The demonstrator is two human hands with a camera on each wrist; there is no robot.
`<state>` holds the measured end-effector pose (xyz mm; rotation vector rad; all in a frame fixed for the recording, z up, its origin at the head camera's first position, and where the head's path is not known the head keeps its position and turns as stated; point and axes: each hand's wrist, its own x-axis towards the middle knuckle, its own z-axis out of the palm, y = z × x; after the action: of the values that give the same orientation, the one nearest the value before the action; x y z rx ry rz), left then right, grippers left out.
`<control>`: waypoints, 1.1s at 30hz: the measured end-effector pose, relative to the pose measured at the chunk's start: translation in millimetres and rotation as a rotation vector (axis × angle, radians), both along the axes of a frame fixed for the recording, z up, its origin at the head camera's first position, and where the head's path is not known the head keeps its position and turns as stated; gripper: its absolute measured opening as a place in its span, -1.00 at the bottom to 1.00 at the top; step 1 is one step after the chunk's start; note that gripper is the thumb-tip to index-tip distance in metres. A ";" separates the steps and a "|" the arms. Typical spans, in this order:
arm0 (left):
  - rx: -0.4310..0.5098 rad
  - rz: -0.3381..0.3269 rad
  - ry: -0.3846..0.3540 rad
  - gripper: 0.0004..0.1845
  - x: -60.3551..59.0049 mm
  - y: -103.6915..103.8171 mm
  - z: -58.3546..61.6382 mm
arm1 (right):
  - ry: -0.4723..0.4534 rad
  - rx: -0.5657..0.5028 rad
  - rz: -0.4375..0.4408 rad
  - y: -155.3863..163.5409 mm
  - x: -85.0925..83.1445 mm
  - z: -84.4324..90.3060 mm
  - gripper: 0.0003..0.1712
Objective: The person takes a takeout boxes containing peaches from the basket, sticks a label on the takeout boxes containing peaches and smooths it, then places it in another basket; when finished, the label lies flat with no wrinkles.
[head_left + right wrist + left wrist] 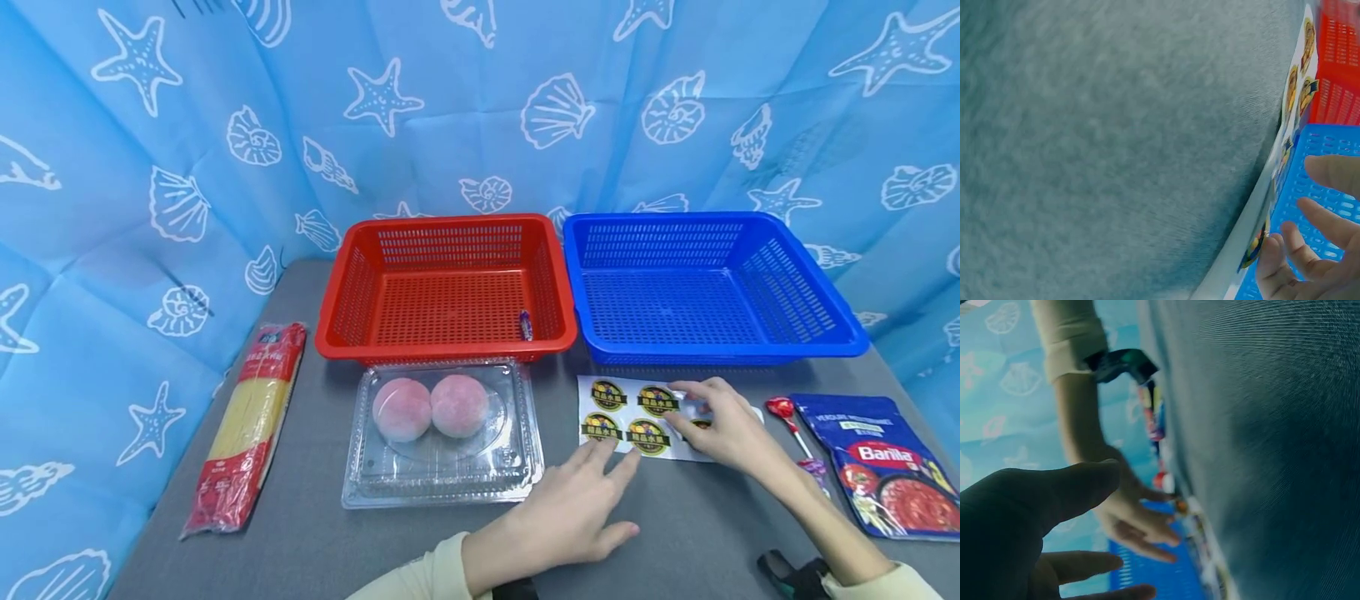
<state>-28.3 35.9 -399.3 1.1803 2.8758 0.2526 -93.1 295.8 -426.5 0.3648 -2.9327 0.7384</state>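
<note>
A white sheet of round black-and-gold stickers point(632, 402) lies on the table in front of the blue basket. My right hand point(723, 425) is over the right part of this sheet, thumb and index finger spread apart, hiding some of the stickers. In the right wrist view, a fingertip point(1270, 247) is right at a sticker near the sheet's edge. My left hand point(570, 508) reaches to the sheet's lower edge with its fingers extended and thumb out to the side. Nothing shows between the left thumb and fingers in the left wrist view.
A red basket point(450, 348) with a small wrapped item point(526, 325) stands beside the blue basket point(705, 354). Two peaches point(431, 407) sit on a clear plastic container point(442, 483). Pasta point(250, 425) lies left; lollipops point(782, 407) and a Barilla pouch point(885, 467) lie right.
</note>
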 end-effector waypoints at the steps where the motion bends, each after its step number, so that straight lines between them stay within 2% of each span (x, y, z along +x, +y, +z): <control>1: -0.023 0.012 -0.004 -0.16 -1.1 4.6 -3.7 | -0.019 0.008 -0.005 0.2 -0.5 -0.3 -0.51; 6: -0.160 0.064 -0.020 -0.13 -7.1 22.1 -19.6 | -0.099 0.058 -0.014 -0.3 -3.9 -1.7 -0.47; 10: -0.258 0.089 -0.025 -0.16 -9.4 29.3 -22.8 | -0.104 0.073 -0.006 -0.9 -5.4 -3.7 -0.48; 14: -0.321 0.105 0.003 -0.18 -9.9 32.4 -22.3 | -0.086 0.089 -0.006 -1.6 -7.9 -4.7 -0.42; 22: -0.358 0.103 0.073 -0.24 -8.3 36.2 -22.9 | -0.169 0.090 -0.028 -4.0 -11.7 -2.6 -0.47; 27: -0.376 0.103 0.041 -0.30 -10.1 40.9 -22.3 | -0.096 0.054 -0.023 -5.2 -12.5 -2.9 -0.61; 33: -0.362 0.107 0.002 -0.42 -11.6 44.2 -21.3 | -0.016 0.000 -0.079 -9.6 -13.4 -0.7 -0.86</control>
<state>-39.9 80.1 -420.6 0.9619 2.8227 -0.2583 -106.5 286.2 -427.2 0.2428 -2.9432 0.7340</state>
